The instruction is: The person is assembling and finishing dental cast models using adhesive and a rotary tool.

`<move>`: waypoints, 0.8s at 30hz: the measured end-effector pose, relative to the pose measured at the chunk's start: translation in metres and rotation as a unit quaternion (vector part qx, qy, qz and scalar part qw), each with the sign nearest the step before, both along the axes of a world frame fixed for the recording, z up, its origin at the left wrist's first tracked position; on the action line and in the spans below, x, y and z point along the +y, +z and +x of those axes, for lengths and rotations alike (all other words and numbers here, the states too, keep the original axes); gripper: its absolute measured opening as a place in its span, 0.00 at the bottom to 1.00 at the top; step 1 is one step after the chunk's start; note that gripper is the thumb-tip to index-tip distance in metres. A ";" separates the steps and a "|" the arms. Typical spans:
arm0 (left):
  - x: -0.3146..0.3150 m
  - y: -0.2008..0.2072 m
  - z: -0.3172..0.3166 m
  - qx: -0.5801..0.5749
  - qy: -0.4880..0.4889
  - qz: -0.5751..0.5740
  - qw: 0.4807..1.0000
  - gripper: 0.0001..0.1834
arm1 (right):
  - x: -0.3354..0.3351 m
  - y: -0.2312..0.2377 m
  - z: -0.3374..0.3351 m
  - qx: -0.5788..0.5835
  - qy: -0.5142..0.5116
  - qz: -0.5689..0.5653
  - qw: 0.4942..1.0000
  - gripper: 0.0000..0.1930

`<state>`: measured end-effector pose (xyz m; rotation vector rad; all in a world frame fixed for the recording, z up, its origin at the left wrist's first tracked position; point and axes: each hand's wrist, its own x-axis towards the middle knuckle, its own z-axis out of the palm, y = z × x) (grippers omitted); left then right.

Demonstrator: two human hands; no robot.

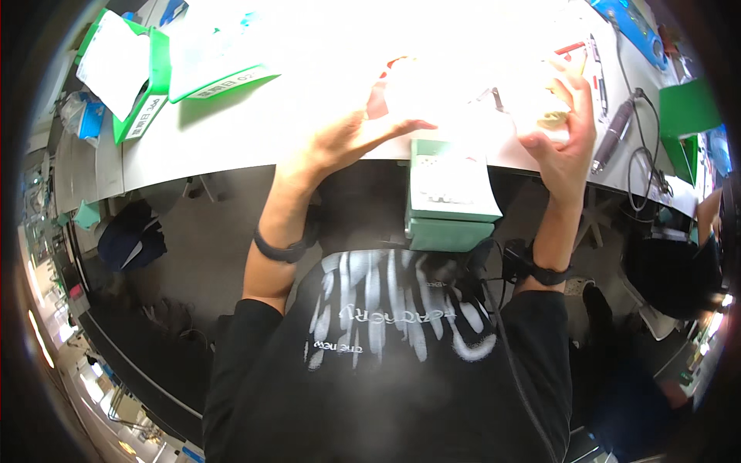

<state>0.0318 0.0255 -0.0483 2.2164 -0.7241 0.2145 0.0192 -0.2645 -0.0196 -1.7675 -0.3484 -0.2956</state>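
Work looks unfinished: left hand with thumb and fingers apart, right hand curled, glare-washed, its grip I cannot tell.

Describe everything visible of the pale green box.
The pale green box looks smooth and rigid, perhaps plastic, with a ledge across its front. Its upper side shows small dark marks, too glare-washed to identify. It juts beyond the white table; its support is unclear. Neither the left hand nor the right hand appears to touch it.
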 end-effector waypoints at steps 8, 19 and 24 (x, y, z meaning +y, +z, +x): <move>0.010 -0.037 0.007 -0.400 0.101 0.422 0.807 0.18 | 0.007 -0.003 0.001 -0.015 0.009 -0.041 0.999 0.48; 0.002 0.017 0.001 0.123 -0.108 -0.160 0.974 0.20 | 0.009 0.000 -0.001 -0.018 -0.004 -0.074 0.997 0.46; -0.013 0.003 -0.002 -0.258 0.028 0.095 0.961 0.14 | 0.007 -0.001 -0.003 -0.051 -0.037 -0.165 0.984 0.43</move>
